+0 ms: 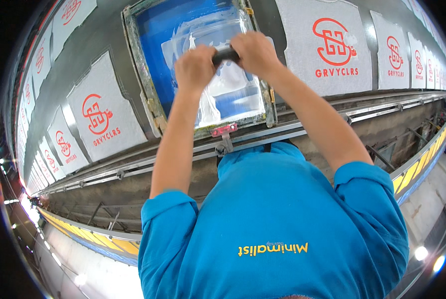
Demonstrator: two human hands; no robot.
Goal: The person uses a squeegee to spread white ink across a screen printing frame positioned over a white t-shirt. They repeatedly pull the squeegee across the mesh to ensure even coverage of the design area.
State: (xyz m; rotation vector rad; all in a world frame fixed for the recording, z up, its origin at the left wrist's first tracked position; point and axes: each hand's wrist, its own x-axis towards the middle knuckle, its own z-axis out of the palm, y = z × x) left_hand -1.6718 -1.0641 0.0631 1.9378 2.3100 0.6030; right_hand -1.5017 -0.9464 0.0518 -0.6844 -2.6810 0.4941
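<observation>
My left hand (195,67) and my right hand (255,52) are both closed around the dark handle of a squeegee (226,54), one at each end. The squeegee is over a printing screen with a worn, ink-stained frame (249,120). Its mesh (155,27) is blue. White ink (209,107) is smeared across the middle and lower right of the mesh, thick in places. My hands and forearms hide part of the screen, and the squeegee's blade is hard to make out.
White fabric pieces with red prints lie along the dark table, one to the left (106,102) and one to the right (327,45). A metal rail (293,130) runs along the near edge, with a red clamp piece (224,130) by the frame. Yellow-and-blue edging (422,164) lies beyond.
</observation>
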